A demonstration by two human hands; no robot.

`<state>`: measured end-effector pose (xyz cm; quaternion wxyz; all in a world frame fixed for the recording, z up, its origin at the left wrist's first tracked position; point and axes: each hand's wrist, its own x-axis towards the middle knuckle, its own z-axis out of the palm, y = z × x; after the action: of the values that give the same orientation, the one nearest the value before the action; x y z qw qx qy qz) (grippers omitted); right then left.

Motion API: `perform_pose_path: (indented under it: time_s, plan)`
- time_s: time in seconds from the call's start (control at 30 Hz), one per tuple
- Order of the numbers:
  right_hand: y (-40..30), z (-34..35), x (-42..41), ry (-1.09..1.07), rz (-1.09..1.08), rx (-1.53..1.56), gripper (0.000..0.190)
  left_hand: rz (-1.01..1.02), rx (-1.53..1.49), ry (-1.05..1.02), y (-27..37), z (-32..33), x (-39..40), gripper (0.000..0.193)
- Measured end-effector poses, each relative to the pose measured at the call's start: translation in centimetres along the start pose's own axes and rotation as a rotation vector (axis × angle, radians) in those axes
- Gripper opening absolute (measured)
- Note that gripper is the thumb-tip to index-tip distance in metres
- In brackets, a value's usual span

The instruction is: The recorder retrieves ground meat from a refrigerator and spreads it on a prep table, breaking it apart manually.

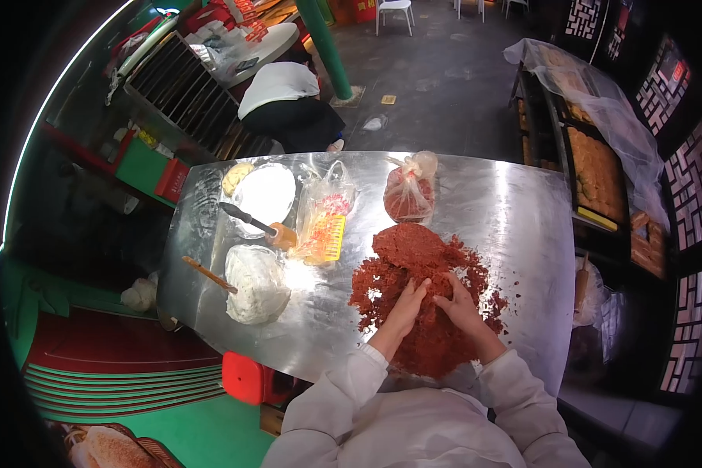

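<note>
A heap of crumbly reddish-brown filling (424, 351) lies spread on the stainless-steel table (520, 234) before me. My left hand (406, 305) and my right hand (461, 304) grip the middle of it from either side, a small gap between them. Both thumbs show on top, while the other fingers are partly buried in the crumbs. Just beyond my hands rests a larger, more compact lump of the same stuff (409, 243). Behind that stands a knotted clear plastic bag (409, 190) with reddish filling inside.
Left on the table are plastic-covered white dough (257, 286), a wooden stick (209, 274), a rolling pin (282, 236), a yellow comb-like scraper (334, 238), a bag of red bits (327, 199) and a white plate (266, 193). A person (286, 99) bends beyond. Trays of baked goods (596, 169) stand right.
</note>
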<state>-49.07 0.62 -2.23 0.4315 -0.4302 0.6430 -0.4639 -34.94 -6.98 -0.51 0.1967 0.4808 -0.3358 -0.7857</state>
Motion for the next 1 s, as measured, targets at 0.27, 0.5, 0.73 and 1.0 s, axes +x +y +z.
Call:
perform_pose_path:
  time_s: [0.27, 0.5, 0.73, 1.0]
  plan:
    - [-0.8, 0.4, -1.0, 0.063, 0.244, 0.425, 0.039, 0.192, -0.042, -0.006, -0.7, 0.5, -1.0, 0.025]
    - [-4.0, 0.0, -3.2, -0.003, 0.068, 0.24, 0.061, 0.024, 0.006, -0.001, 0.2, 1.1, -3.3, 0.032]
    - [-3.8, 0.1, -2.9, 0.046, -0.062, 0.009, 0.034, 0.213, 0.155, -0.086, 0.6, 0.6, -3.8, 0.032]
    - [-2.3, -0.5, -2.0, 0.204, 0.04, -0.047, 0.038, 0.217, 0.192, 0.069, 1.3, 0.3, -3.5, 0.039]
